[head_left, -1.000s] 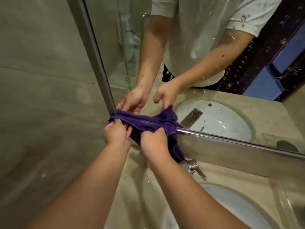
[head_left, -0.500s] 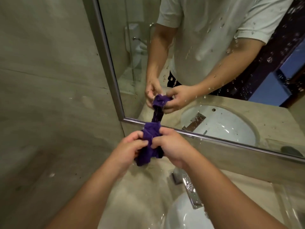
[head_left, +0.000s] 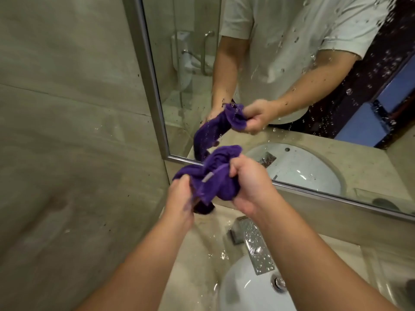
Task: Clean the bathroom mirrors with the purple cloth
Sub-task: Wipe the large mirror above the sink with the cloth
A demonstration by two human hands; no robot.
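Observation:
The purple cloth (head_left: 213,173) is bunched up in the air in front of the mirror's lower left corner, a small pale label showing on it. My left hand (head_left: 179,194) grips its left end from below. My right hand (head_left: 249,182) grips its right side, fingers curled round the bunch. The mirror (head_left: 292,70), in a metal frame, is speckled with water drops and reflects both hands and the cloth.
Below the hands a wet chrome faucet (head_left: 253,245) stands over a white sink (head_left: 247,288) set in a beige stone counter (head_left: 197,250) with water on it. A beige tiled wall (head_left: 67,131) fills the left side.
The cloth came off the mirror's bottom edge, where both hands pressed it, and is now gathered and bunched between the hands, which have drawn back over the counter.

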